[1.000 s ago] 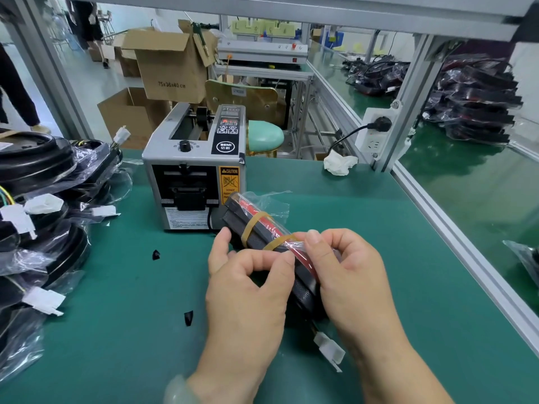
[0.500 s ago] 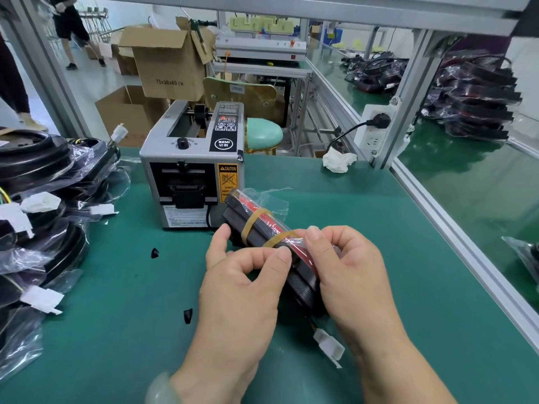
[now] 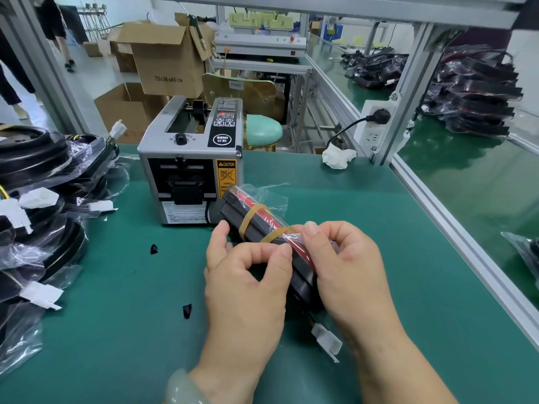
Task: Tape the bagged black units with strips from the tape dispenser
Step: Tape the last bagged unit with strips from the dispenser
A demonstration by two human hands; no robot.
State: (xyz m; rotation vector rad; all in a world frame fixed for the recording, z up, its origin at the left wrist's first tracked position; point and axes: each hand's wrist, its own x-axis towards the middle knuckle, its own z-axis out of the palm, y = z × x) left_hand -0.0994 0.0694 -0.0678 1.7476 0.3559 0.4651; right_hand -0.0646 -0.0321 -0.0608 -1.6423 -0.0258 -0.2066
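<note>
Bagged unit (image 3: 255, 230) unmoved, between fingers (image 3: 281, 253) of left hand (image 3: 248, 290) and right hand (image 3: 350, 269)

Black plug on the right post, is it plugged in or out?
Plugged in: the black plug sits in the white socket strip, its cable hanging below.

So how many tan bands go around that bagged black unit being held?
2. On the unit, one band sits toward the tape dispenser; the other band lies just before the left hand and right hand. More may hide beneath them.

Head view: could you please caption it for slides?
Left hand and right hand hold bagged black unit by tape dispenser.
</note>
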